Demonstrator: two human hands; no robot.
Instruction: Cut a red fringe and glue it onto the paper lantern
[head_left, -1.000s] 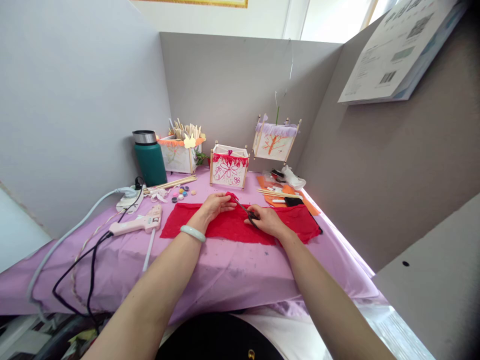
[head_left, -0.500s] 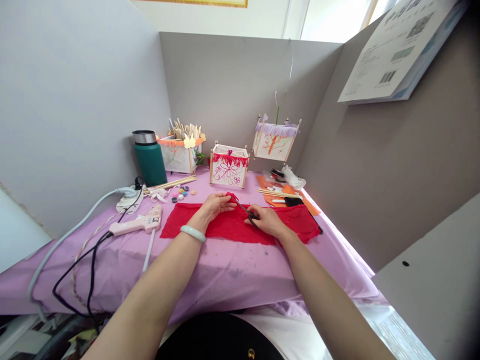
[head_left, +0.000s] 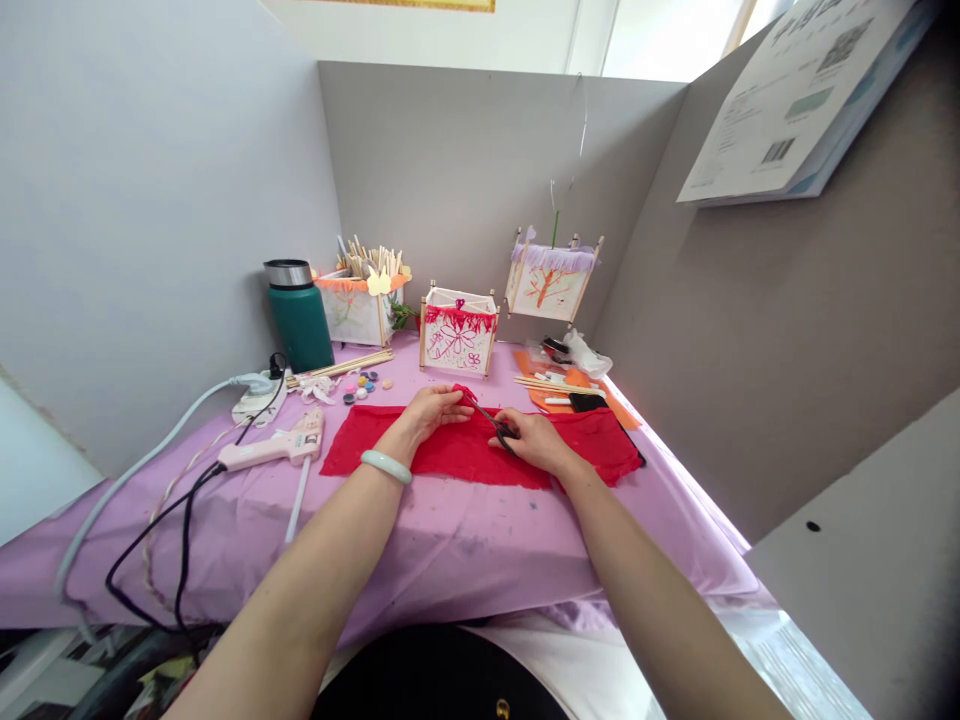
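A sheet of red paper (head_left: 457,455) lies flat on the purple-covered counter (head_left: 420,550), spread crosswise in front of the person, and both hands work at its far edge near the middle. The left hand (head_left: 431,412) rests palm-down on the sheet, its fingers pinching a small raised fold of the red paper at the far edge. The right hand (head_left: 529,440) lies just beside it on the sheet, closed around the handles of a pair of dark scissors (head_left: 491,420), whose blades point toward the left hand's fingertips and reach the pinched fold. Whether the blades are apart or together is too small to tell. Both forearms stretch forward from the bottom of the view and converge over the sheet; the left wrist wears a pale green bangle (head_left: 385,466). To the left of the red paper a glue gun (head_left: 274,450) lies on the counter, and beyond the hands stands a small paper lantern with red fringe (head_left: 457,335).
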